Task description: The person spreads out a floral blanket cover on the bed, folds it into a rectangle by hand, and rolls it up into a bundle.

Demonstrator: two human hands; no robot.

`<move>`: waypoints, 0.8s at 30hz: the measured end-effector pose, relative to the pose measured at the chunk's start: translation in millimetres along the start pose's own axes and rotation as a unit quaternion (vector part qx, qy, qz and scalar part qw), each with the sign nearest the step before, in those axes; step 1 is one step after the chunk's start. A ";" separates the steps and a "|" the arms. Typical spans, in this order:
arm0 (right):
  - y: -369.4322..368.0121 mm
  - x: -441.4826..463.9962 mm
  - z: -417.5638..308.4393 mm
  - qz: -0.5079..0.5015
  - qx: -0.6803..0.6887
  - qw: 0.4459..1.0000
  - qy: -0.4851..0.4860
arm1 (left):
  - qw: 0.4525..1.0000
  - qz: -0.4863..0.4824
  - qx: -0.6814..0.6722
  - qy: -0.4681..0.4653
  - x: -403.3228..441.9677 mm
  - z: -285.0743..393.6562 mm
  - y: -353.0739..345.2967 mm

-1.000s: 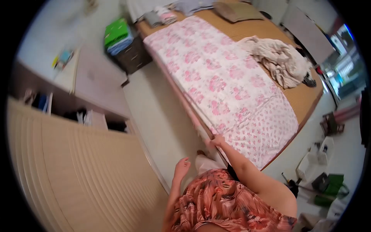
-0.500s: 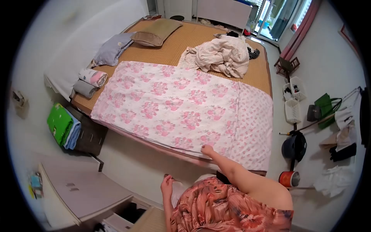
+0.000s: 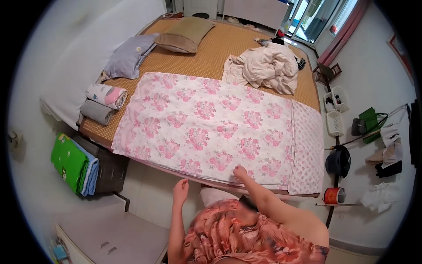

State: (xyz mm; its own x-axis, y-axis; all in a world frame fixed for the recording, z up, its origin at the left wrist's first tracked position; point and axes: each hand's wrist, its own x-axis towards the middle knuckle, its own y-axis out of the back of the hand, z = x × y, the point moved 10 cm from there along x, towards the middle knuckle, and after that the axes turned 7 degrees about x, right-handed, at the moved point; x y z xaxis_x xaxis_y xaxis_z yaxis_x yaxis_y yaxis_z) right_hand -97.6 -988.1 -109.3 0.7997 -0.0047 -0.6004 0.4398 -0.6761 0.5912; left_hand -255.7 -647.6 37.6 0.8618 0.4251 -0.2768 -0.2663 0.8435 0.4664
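Observation:
A pink-flowered white sheet (image 3: 206,127) lies spread and folded in layers across the near part of the bed, with a smaller-print band (image 3: 307,145) along its right end. My right hand (image 3: 240,172) is over the sheet close to its front edge, fingers curled in. Whether it grips the cloth or only rests there, I cannot tell. In front of the bed, apart from the sheet, my left hand (image 3: 180,191) is raised with its fingers bent together and nothing visible in them.
A woven mat (image 3: 211,59) covers the bed. On it are a brown pillow (image 3: 187,35), a grey pillow (image 3: 129,57), rolled cloths (image 3: 99,113) and a crumpled cream quilt (image 3: 272,68). A green folded cloth (image 3: 70,165) sits on the bedside cabinet (image 3: 112,171). Baskets (image 3: 335,123) line the right wall.
The view has shifted, so the bed sits differently in it. My left hand has risen towards the bed's front edge. My right hand stays near the sheet's front edge, still curled.

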 end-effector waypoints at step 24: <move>-169.9 153.4 -372.6 0.187 -0.152 0.970 0.034 | 0.967 0.007 0.255 0.009 374.1 -178.6 207.1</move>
State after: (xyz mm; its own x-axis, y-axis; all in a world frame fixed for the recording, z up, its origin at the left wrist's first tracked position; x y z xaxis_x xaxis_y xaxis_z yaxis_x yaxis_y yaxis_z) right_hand 102.6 -599.5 -101.2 0.9471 -0.1515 -0.2830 0.2065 -0.3876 0.8984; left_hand -65.6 -255.3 -119.3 0.8512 0.4439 -0.2799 -0.0257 0.5679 0.8227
